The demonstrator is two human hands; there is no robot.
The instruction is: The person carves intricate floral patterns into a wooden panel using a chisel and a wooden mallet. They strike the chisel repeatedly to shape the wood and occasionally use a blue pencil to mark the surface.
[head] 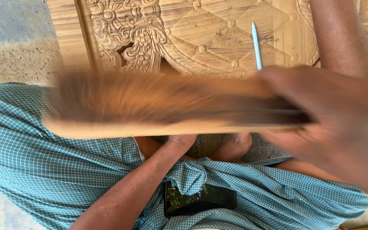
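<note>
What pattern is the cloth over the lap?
Small teal-and-white check on the cloth, clearest in the head view.

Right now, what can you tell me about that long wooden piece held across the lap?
The wooden piece is a long, flat, reddish-brown slab, heavily blurred, so its grain and any detail cannot be made out. It lies roughly level across the view, its paler lower edge facing the camera. The right hand grips its right end, fingers wrapped beneath. The left hand is mostly hidden under it; whether it touches cannot be told. Behind it lies a carved wooden panel.
</note>
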